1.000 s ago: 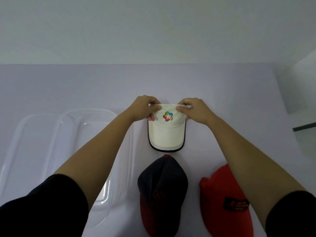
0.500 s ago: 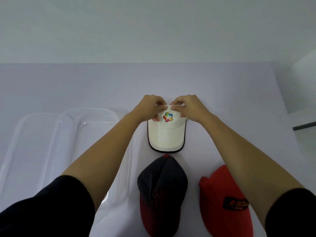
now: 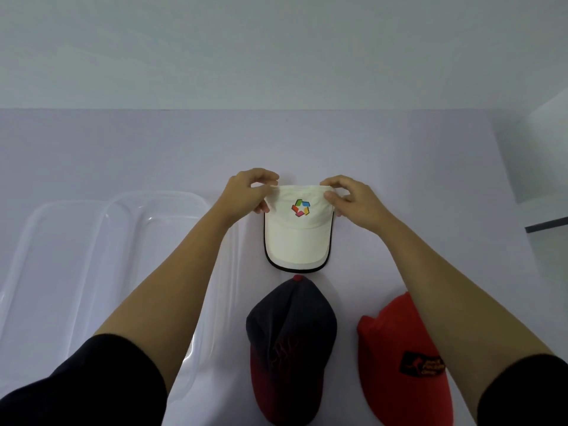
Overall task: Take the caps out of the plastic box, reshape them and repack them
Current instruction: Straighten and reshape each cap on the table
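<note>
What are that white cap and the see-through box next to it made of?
The white cap looks like thin, soft matte fabric, perhaps synthetic: its crown creases where the left hand and right hand pinch it. The box seems clear, glossy hard plastic: the table shows through it and its rim catches highlights.

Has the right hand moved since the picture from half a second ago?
Yes. The right hand slid to the right along the top edge of the cream fabric cap, away from its multicoloured logo, which kept its place.
</note>
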The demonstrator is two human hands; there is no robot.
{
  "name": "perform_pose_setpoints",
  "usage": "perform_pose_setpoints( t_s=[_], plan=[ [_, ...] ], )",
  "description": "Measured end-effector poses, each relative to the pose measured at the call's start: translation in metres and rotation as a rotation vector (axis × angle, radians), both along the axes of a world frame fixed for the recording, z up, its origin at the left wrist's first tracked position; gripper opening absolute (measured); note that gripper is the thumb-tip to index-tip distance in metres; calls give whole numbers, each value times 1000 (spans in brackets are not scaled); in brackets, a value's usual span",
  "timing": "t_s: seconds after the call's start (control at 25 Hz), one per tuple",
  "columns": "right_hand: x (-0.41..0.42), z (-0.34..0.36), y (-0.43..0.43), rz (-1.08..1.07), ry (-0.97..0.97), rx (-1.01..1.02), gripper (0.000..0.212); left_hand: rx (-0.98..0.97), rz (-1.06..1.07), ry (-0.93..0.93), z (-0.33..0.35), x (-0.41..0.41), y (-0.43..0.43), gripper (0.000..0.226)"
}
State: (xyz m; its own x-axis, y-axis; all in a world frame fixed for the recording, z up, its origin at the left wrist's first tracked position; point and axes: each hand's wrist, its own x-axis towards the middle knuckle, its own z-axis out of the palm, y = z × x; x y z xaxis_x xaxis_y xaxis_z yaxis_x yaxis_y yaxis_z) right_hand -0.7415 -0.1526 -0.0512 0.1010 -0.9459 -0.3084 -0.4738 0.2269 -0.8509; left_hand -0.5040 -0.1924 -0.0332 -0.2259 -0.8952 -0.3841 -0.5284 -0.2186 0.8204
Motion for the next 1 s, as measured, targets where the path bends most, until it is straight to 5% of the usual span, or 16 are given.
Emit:
perform_pose_setpoints(
  t_s=[0.16, 0.32, 0.56, 0.8, 1.0],
  plan=[
    [4, -8, -4, -62, -41, -1, 10, 42, -80, -7, -7, 3, 0, 26],
    [0, -15, -7, 6, 118, -10, 13, -50, -174, -110, -8, 5, -3, 22],
    [-18, 9, 1, -48, 293, -228, 45, -158, -21, -126, 18, 10, 0, 50],
    [-50, 47, 63, -138, 294, -258, 29, -187, 30, 17, 53, -41, 56, 42],
    [-99, 49, 152, -190, 294, -47, 20, -48, -189, -105, 49, -97, 152, 18]
  ],
)
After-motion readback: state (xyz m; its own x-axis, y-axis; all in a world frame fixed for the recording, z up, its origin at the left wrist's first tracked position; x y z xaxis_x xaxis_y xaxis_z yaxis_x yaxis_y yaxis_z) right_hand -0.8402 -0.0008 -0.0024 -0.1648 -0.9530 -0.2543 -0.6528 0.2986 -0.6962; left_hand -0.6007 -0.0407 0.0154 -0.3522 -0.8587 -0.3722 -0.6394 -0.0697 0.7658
